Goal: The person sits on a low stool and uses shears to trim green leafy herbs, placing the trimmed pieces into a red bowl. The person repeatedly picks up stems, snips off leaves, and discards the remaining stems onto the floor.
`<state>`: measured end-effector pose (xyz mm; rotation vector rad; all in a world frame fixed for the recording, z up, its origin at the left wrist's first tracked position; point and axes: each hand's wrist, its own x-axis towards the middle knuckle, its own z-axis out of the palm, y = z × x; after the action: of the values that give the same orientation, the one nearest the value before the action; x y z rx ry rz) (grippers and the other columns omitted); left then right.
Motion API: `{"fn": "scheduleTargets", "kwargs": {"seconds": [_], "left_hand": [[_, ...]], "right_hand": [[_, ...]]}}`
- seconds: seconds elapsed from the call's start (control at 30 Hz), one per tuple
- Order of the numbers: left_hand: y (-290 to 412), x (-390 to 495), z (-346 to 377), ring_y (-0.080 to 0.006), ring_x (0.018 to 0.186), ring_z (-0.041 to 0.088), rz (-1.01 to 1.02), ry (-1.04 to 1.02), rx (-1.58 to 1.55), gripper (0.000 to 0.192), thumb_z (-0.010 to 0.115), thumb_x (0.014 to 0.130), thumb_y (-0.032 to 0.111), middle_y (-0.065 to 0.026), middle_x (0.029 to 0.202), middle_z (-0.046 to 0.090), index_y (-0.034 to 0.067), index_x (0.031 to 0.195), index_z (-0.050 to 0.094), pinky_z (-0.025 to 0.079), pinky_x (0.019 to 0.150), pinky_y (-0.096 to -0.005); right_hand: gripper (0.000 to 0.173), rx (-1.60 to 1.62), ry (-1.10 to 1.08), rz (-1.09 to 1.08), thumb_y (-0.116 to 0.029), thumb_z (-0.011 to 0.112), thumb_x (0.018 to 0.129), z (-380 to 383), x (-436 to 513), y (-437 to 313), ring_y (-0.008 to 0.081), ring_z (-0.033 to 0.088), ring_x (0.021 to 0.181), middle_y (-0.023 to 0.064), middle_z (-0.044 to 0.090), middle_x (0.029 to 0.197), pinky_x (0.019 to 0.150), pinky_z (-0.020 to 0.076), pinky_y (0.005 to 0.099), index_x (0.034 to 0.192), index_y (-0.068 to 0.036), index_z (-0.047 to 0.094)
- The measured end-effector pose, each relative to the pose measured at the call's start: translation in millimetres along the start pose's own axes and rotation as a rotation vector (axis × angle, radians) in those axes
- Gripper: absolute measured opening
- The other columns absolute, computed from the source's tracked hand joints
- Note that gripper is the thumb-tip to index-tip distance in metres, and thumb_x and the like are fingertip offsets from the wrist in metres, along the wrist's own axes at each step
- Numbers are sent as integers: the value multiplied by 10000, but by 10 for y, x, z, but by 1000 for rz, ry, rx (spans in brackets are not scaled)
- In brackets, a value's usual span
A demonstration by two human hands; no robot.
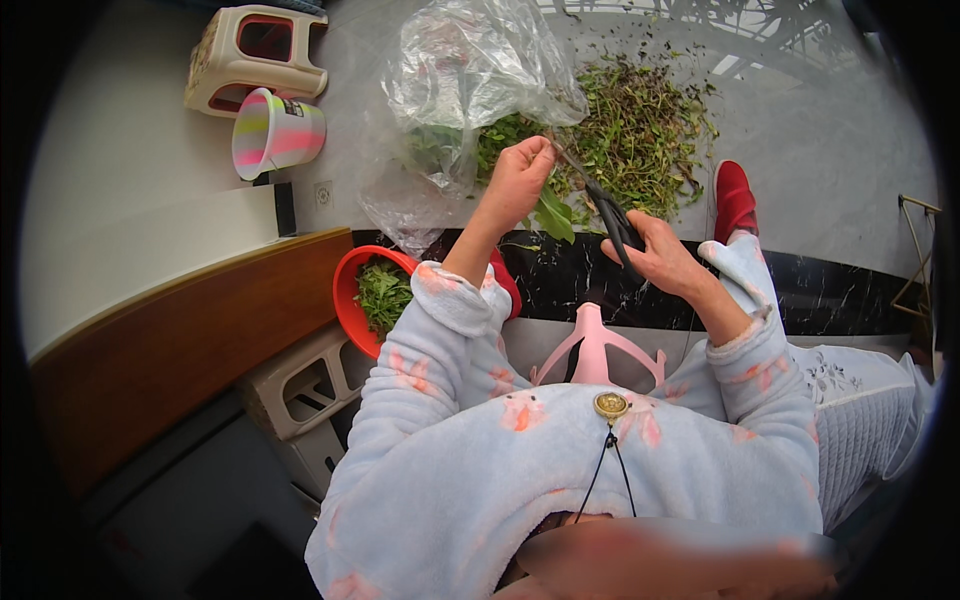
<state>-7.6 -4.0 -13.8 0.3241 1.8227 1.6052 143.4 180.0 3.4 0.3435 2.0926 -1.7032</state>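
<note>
My left hand [519, 178] pinches a leafy green plant [553, 215] near its stem end, with broad leaves hanging below the fingers. From the right, my right hand [660, 251] holds black-handled scissors [600, 196], whose tips reach the left fingertips. A pile of plant trimmings [637, 135] lies on the grey floor beyond the scissors. Behind my left hand is a clear plastic bag [469, 67] with greens in and beside it. A red basin [349, 319] of picked leaves [384, 292] is beside my left forearm.
A striped plastic bucket [300, 135] lies on its side near a cream plastic stool [217, 64] at the upper left. Below me is a pink plastic frame [594, 352]. Wooden panelling [195, 315] runs along the left. A metal-framed object [916, 255] stands at the far right.
</note>
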Motion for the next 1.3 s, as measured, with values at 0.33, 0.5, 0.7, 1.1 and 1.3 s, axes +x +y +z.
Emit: {"fn": "scheduleTargets", "kwargs": {"seconds": [0.33, 0.5, 0.7, 1.1, 1.3], "left_hand": [[-11, 11, 26, -4, 622, 365, 34, 34, 40, 216, 511, 963, 189, 92, 696, 473, 9, 903, 615, 298, 546, -189], [-33, 23, 11, -4, 724, 444, 9, 10, 60, 229, 513, 965, 202, 76, 811, 577, 11, 941, 638, 354, 657, -168], [-17, 32, 42, 2, 683, 413, 22, 48, 33, 227, 513, 965, 205, 87, 766, 543, 23, 914, 638, 334, 616, -170], [6, 21, 26, -3, 602, 355, -21, 31, 7, 231, 521, 959, 205, 98, 674, 462, 13, 879, 620, 290, 524, -189], [-4, 37, -30, 3, 707, 421, -60, -72, 21, 206, 543, 953, 210, 78, 806, 566, 29, 928, 638, 349, 643, -165]], "right_hand": [[387, 232, -72, 52, -382, 656, 832, 24, 9, 64, 83, 424, 524, 0, 464, 614, 450, 331, 247, 760, -24, 528], [295, 828, -316, 145, -358, 587, 887, 12, -7, 120, 30, 371, 472, -58, 408, 598, 398, 270, 186, 774, -102, 492], [308, 612, -217, 116, -368, 596, 878, 17, -41, 103, 38, 379, 483, -54, 412, 612, 408, 267, 194, 787, -89, 503], [357, 225, -71, 49, -356, 649, 849, 39, -25, 57, 62, 404, 576, -32, 463, 649, 486, 311, 242, 810, -11, 564], [342, 321, -111, 63, -355, 616, 875, 56, -48, 51, 59, 399, 525, -32, 437, 614, 451, 307, 234, 787, -35, 538]]}}
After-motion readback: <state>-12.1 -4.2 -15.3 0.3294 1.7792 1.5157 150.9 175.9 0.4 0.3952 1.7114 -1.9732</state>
